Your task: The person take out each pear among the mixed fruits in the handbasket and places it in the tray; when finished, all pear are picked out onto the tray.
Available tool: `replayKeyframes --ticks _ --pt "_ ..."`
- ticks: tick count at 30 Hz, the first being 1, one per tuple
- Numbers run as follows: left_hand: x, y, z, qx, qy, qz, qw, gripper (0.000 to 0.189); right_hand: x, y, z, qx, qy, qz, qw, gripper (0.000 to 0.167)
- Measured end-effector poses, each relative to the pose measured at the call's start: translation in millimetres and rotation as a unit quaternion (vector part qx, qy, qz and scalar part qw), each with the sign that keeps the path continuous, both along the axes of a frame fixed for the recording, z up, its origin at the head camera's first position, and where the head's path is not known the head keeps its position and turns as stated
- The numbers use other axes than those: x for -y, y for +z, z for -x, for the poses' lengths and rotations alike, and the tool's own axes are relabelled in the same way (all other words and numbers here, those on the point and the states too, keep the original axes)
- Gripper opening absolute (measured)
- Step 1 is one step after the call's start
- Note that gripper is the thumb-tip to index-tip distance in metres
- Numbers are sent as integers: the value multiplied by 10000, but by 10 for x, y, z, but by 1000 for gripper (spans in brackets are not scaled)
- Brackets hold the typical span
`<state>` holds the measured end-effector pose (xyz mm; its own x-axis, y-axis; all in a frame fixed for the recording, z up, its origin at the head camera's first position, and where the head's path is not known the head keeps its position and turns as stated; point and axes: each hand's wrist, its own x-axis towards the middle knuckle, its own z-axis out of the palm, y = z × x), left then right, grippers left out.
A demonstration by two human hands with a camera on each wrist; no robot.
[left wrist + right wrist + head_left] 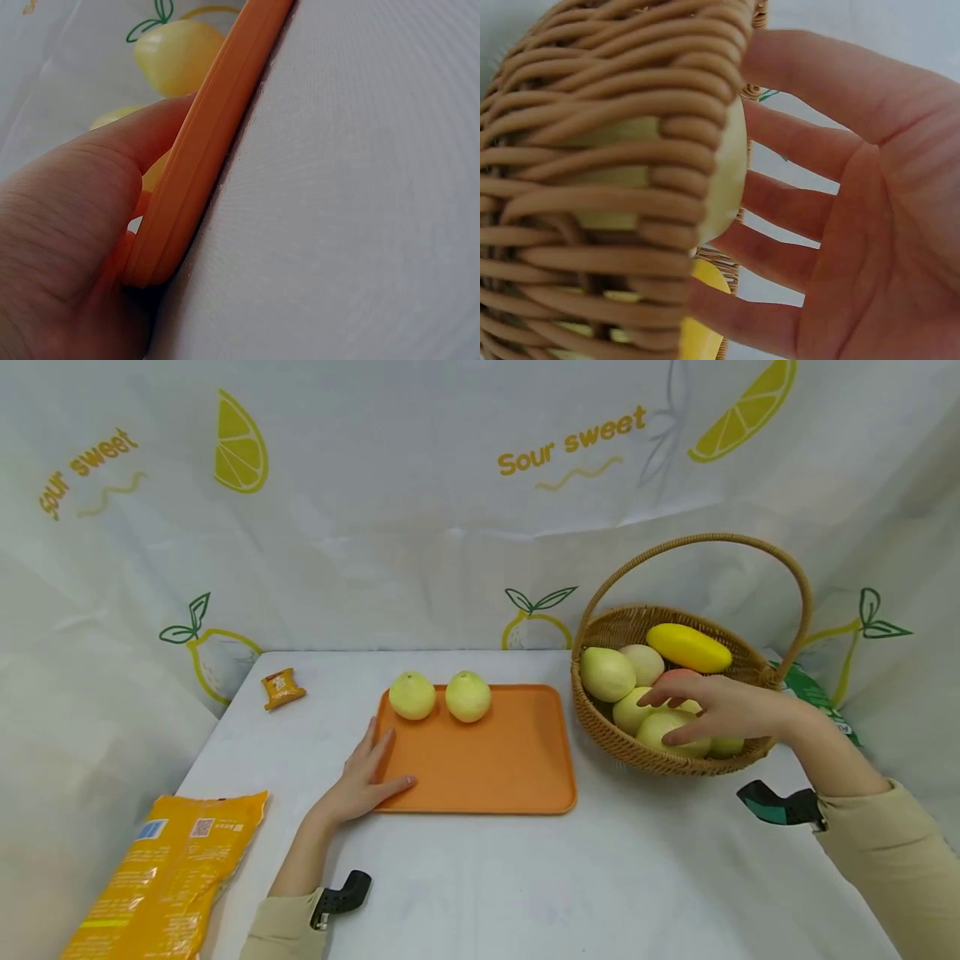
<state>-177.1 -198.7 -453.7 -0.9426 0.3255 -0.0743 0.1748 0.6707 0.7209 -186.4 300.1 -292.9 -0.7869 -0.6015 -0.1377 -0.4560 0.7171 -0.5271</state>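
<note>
My left hand (358, 783) rests on the left front corner of an orange tray (480, 768), fingers extended along its left side and thumb reaching over the rim. Two round yellow-green fruits (468, 697) sit at the tray's back left. Over the front of a wicker basket (630, 752), my right hand (720, 706) hovers with fingers spread, overlapping several pale green fruits (667, 731). In the right wrist view, a pale fruit (736, 172) shows between the basket rim and the fingers, and the palm is bare. A long yellow fruit (688, 647) lies at the basket's back.
A small orange wrapped snack (282, 688) lies at the back left of the white table. Nearer, on the left, is a large yellow-orange packet (168, 877). A green packet (813, 697) is partly hidden behind the basket, whose tall handle (697, 537) arches above it.
</note>
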Motion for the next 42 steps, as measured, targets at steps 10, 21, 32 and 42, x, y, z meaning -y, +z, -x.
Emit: replayKeyframes --ticks 10,21,32,42 --pt "3 -11 0 15 23 33 10000 92 35 68 132 1007 132 -1208 9875 60" --pt "-5 4 -5 59 23 45 10000 92 69 39 222 1020 352 -1732 9790 60" --pt "9 -1 0 52 40 40 10000 92 -26 27 196 898 239 -1062 9900 57" --pt "6 -7 1 53 33 31 10000 92 -87 -36 180 608 248 -521 9965 56"
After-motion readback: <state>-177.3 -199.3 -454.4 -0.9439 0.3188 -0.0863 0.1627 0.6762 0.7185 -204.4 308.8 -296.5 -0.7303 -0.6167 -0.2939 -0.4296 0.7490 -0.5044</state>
